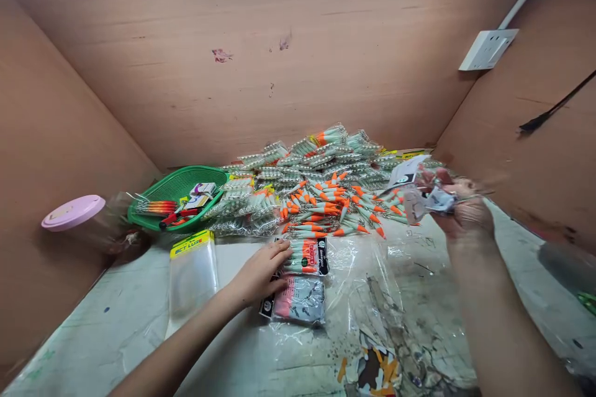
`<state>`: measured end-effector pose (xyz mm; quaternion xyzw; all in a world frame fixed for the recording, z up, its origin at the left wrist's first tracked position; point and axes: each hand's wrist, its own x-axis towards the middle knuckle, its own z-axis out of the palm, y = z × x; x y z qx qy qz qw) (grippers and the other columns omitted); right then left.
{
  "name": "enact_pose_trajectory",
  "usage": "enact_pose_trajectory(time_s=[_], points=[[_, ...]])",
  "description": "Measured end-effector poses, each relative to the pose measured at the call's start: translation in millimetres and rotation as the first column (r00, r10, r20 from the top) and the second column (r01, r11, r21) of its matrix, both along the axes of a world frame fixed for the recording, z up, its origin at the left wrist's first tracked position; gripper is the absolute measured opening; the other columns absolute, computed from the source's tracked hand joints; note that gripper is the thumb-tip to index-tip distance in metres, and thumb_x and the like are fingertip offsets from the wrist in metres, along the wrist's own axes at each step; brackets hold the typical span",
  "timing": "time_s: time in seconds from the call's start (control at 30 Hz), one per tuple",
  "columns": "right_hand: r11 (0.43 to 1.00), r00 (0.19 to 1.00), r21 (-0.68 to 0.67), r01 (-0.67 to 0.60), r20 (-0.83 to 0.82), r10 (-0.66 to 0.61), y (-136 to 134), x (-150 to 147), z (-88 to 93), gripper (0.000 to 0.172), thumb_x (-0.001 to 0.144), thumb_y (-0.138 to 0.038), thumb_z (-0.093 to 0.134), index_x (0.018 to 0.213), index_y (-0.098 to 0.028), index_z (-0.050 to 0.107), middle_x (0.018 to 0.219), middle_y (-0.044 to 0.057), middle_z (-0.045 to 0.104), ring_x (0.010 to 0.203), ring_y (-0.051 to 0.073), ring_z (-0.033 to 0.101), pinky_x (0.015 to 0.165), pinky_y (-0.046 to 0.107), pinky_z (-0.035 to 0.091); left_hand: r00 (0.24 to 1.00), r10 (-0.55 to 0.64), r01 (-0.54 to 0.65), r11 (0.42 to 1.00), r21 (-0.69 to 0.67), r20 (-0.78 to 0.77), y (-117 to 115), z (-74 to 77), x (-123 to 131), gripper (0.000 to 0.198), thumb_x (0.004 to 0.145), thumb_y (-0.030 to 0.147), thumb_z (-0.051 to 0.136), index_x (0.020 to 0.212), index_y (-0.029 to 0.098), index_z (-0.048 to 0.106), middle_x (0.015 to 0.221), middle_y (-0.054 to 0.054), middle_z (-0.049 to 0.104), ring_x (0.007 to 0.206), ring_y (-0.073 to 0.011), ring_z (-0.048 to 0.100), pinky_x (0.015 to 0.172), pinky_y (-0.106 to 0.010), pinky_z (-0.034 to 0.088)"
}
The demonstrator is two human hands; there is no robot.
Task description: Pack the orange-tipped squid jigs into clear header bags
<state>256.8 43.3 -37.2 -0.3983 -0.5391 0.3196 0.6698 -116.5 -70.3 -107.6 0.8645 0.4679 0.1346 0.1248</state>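
A packet of lures (310, 256) lies on the surface (116, 329) in the middle. It is touched by the left hand (259, 274), whose fingers are stretched flat and a little apart. A small bag (431, 200), blurred, is clamped in the fingers of the raised right hand (467, 214). Behind, a big pile (326, 186) is seen, and a green basket (179, 189) beside it.
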Motion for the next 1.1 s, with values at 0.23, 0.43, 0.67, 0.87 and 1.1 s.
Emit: enact_pose_trajectory(time_s=[0.23, 0.43, 0.67, 0.87, 1.1], points=[[0.984, 0.935, -0.165, -0.067, 0.333, 0.12, -57, -24, -7.0, 0.025, 0.069, -0.035, 0.073, 0.086, -0.021, 0.061, 0.053, -0.006, 0.052, 0.04, 0.009, 0.043, 0.04, 0.022, 0.035, 0.993, -0.092, 0.081, 0.985, 0.149, 0.067, 5, -15.5, -14, 0.028, 0.082, 0.011, 0.048, 0.107, 0.013, 0.062, 0.116, -0.016, 0.066, 0.114, -0.0259, 0.06, 0.097, -0.044, 0.05], [0.935, 0.404, -0.113, -0.336, 0.879, 0.252, -97, -98, -38.9, 0.044, 0.083, -0.039, 0.061, 0.12, -0.017, 0.061, 0.078, 0.006, 0.066, 0.063, 0.017, 0.058, 0.057, 0.027, 0.044, 0.968, -0.074, 0.026, 0.981, 0.194, 0.24, -3, 11.0, 4, 0.025, 0.088, 0.014, 0.044, 0.103, 0.018, 0.064, 0.096, -0.008, 0.073, 0.086, -0.0164, 0.069, 0.075, -0.028, 0.058], [0.912, 0.575, -0.163, -0.377, 0.73, 0.369, -89, -96, -18.0, 0.025, 0.09, -0.03, 0.047, 0.073, -0.019, 0.06, 0.074, 0.004, 0.056, 0.068, 0.015, 0.054, 0.06, 0.025, 0.043, 0.837, -0.026, -0.04, 0.993, 0.109, 0.546, -18, 48.5, 16, 0.009, 0.085, 0.02, 0.06, 0.088, 0.016, 0.067, 0.088, -0.008, 0.071, 0.08, -0.0153, 0.068, 0.066, -0.023, 0.056], [0.876, 0.574, -0.253, -0.41, 0.675, 0.464, -100, -96, -6.4, 0.021, 0.089, -0.027, 0.043, 0.074, -0.02, 0.054, 0.069, 0.001, 0.059, 0.064, 0.014, 0.053, 0.059, 0.024, 0.04, 0.858, -0.022, -0.051, 0.991, 0.127, 0.513, -22, 54.6, 27, 0.007, 0.079, 0.022, 0.068, 0.078, 0.016, 0.064, 0.072, -0.004, 0.066, 0.066, -0.0131, 0.061, 0.061, -0.024, 0.048], [0.918, 0.652, -0.305, -0.253, 0.647, 0.395, -94, -87, -13.6, 0.04, 0.085, -0.053, 0.053, 0.064, -0.02, 0.047, 0.058, -0.002, 0.048, 0.054, 0.011, 0.043, 0.05, 0.023, 0.034, 0.887, -0.001, -0.11, 0.971, 0.213, 0.462, -25, 59.4, 28, 0.013, 0.085, 0.025, 0.061, 0.075, 0.017, 0.06, 0.075, -0.004, 0.057, 0.074, -0.0154, 0.053, 0.065, -0.026, 0.045]])
